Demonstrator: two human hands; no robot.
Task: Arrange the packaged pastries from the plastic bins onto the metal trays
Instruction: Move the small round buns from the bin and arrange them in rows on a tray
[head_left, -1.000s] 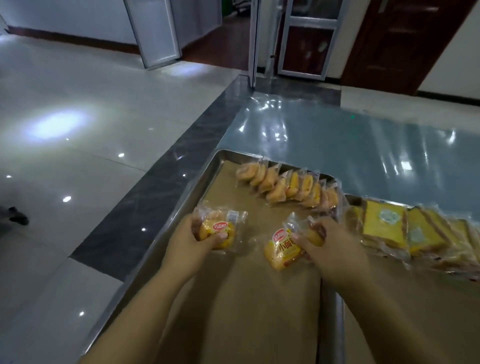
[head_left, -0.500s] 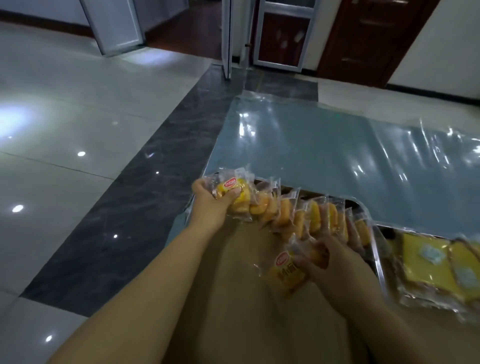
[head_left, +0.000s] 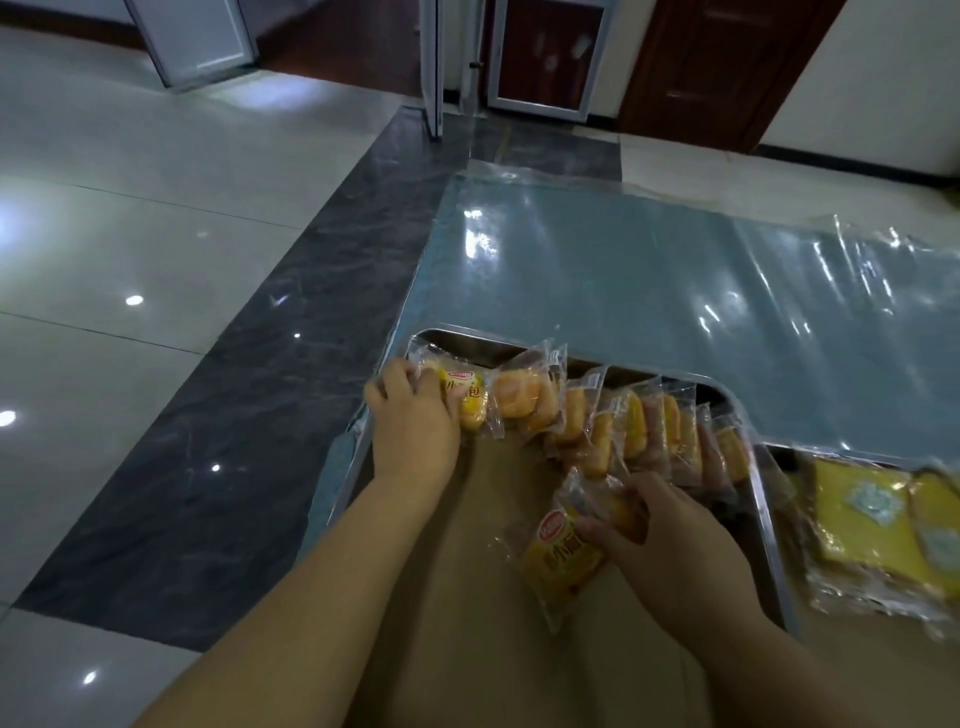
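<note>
Two wrapped pastries are in hand: the left hand pinches one pastry at the far-left corner of the metal tray, against the row along its far edge; the right hand grips another packet mid-tray. Light and soft, with slippery film (easily crushed), they seem best held by the edges.

Dim, soft focus; ceiling-light glare on floor.

Glossy tiled floor, dark marble strip, brown door.
</note>
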